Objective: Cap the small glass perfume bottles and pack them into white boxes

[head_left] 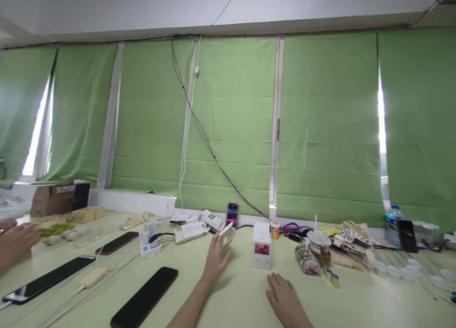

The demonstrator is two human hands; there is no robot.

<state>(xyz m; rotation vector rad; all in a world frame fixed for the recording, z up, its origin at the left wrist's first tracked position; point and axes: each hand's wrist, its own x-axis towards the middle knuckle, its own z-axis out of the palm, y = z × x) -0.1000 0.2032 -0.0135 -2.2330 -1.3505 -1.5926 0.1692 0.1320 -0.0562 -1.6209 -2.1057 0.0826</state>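
Observation:
My left hand (pixel 214 257) reaches forward over the table, its fingers at the side of a small white box (pixel 228 234) that is tilted up. The thumb is on the near side of the box, and part of the box is hidden behind the fingers. My right hand (pixel 284 295) lies palm down on the table, fingers stretched out and holding nothing. Just beyond its fingertips stands a row of white boxes (pixel 261 256), the front one with a pink picture. Behind the left hand, a phone (pixel 232 215) stands upright.
On the left lie a black phone (pixel 145 297), a second phone (pixel 50 278), a yellow power bank (pixel 94 277) and a power strip (pixel 149 249). Another person's hand (pixel 17 242) is at the left edge. A glass jar (pixel 307 260) and a lidded cup (pixel 318 240) are on the right.

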